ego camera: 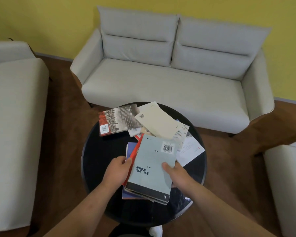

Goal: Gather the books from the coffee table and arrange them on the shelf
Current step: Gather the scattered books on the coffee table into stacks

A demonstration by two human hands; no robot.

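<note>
White shoe at near edge, below the table. Round black coffee table straight ahead.

Left hand grips the left edge of a stack of books at the table's near middle, fingers curled round it. Right hand pinches the right edge, thumb flat on the top cover, fingers hidden beneath. Top of the stack: grey-blue book, barcode at its far right corner; red and blue covers fan out under it to the left.

Farther on the table: white leaflet at right, cream book overlapping others, dark photo-cover book at far left.

Beyond: pale two-seat sofa, yellow wall.
</note>
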